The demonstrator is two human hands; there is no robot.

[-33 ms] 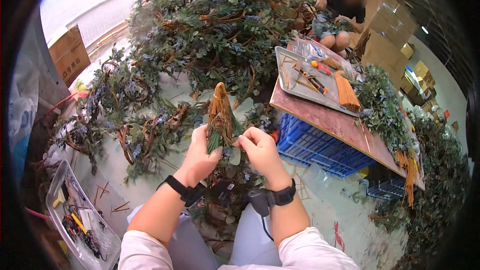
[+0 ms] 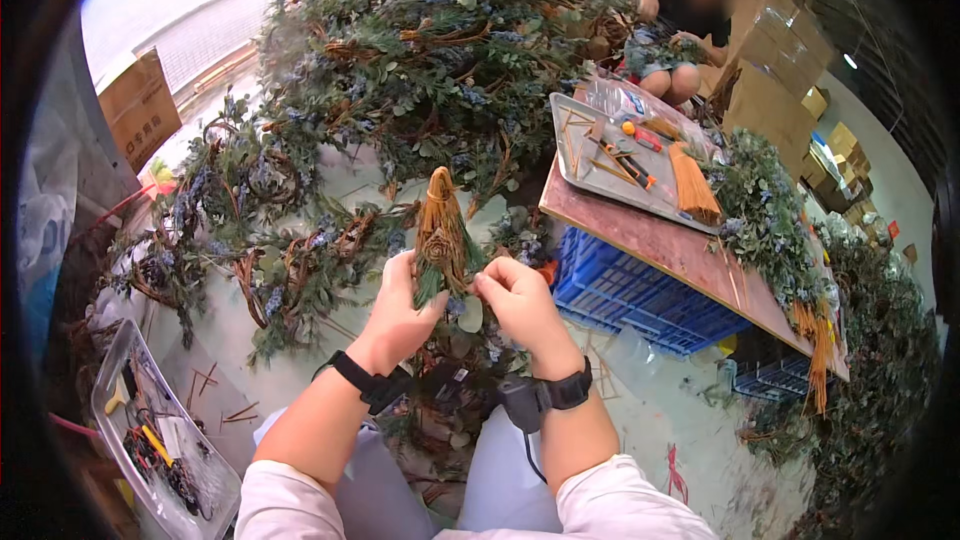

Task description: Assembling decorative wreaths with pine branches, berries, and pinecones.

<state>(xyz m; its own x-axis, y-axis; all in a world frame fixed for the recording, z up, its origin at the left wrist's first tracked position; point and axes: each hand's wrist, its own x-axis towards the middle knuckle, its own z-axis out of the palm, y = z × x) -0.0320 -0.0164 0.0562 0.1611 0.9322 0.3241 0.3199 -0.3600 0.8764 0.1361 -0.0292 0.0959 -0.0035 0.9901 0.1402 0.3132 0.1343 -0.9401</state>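
A cone-shaped straw bundle (image 2: 440,215), bound near its rounded top, stands upright in front of me. A brown woody rosette and green needle sprigs are on its lower front, with a pale round leaf (image 2: 470,316) below. My left hand (image 2: 402,300) is wrapped round the bundle's lower left side, closed on it. At the lower right edge of the bundle my right hand (image 2: 518,300) is closed in a pinch of thumb and forefinger; what is between the fingertips is too small to make out. Dark bands are on both my wrists.
Heaped wreaths (image 2: 400,70) of greenery fill the far side. To the right, a board table (image 2: 640,260) over blue crates (image 2: 620,290) bears a metal tray (image 2: 600,165) with tools and straw. A tool tray (image 2: 215,485) lies at lower left. A person (image 2: 690,15) sits beyond, near cartons.
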